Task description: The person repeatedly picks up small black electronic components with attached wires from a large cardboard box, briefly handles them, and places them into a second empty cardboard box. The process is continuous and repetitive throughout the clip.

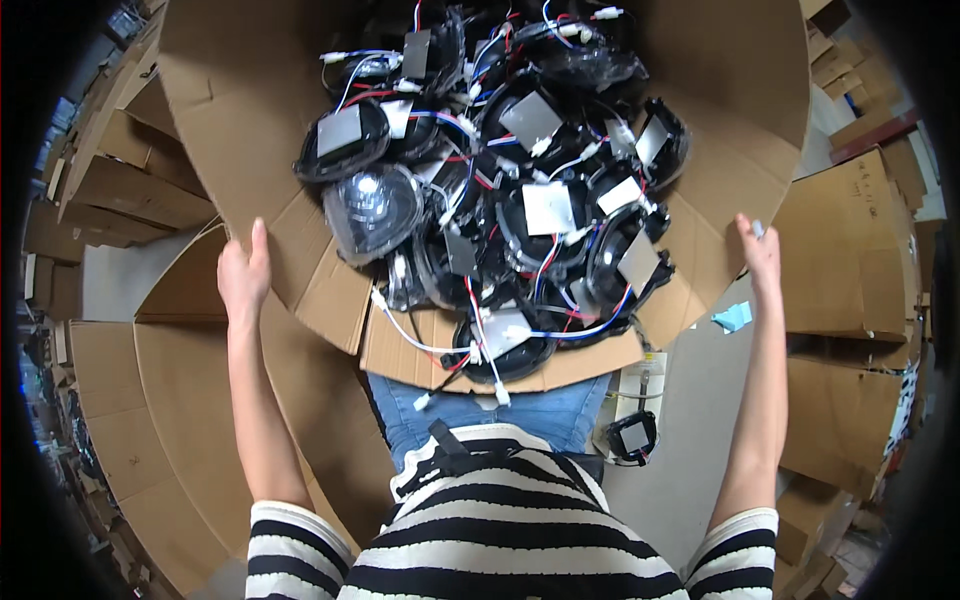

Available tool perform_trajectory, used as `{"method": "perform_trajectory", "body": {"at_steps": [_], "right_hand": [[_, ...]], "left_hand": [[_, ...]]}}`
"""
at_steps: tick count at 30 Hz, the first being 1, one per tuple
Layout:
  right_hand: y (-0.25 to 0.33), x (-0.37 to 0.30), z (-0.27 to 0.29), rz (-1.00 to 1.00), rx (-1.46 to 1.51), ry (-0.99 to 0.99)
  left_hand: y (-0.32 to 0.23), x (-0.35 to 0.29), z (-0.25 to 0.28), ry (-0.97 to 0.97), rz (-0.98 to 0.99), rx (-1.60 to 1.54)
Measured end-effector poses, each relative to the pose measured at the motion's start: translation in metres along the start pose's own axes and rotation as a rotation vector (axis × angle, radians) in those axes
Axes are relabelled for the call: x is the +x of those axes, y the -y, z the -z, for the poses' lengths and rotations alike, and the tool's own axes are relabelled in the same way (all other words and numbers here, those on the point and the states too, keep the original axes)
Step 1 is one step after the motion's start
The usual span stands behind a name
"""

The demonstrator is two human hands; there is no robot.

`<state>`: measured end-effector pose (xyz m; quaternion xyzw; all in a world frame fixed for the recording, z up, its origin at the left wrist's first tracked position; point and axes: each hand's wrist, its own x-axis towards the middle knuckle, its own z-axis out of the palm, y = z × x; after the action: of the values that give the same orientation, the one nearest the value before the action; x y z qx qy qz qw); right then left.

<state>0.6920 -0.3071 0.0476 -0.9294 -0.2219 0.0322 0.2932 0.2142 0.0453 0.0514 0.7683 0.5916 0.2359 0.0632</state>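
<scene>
In front of me a large open cardboard box (735, 60) is tilted toward my body, its near flap (590, 364) against my jeans. Inside lies a heap of lamps with black housings, silver square plates and red, blue and white wires ending in white connectors. One lamp shows its clear domed lens (372, 212). My left hand (244, 275) is closed round the box's left edge, thumb up. On the opposite edge my right hand (761, 258) is closed too, its fingers partly hidden behind the cardboard.
A single lamp (632, 437) lies on the floor by my right leg, beside a pale card. Light blue scrap (733, 317) lies near my right forearm. Stacked cardboard boxes (840, 250) stand to the right, and more brown cartons (180, 400) crowd the left.
</scene>
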Motion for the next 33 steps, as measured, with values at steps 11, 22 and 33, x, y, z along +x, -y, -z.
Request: {"method": "perform_trajectory", "body": {"at_steps": [11,22,33], "right_hand": [[-0.027,-0.056,-0.029,0.163,0.138,-0.246],[-0.03,-0.058,-0.013,-0.01,0.13,-0.036],[-0.059,-0.181,-0.012,-0.357,0.761,0.171]], "left_hand": [[0.045,-0.046,-0.014,-0.093,-0.092,-0.203],[-0.02,-0.065,0.037,0.176,-0.112,0.351],[-0.216,-0.175,-0.097,0.657,-1.164,-0.127]]}}
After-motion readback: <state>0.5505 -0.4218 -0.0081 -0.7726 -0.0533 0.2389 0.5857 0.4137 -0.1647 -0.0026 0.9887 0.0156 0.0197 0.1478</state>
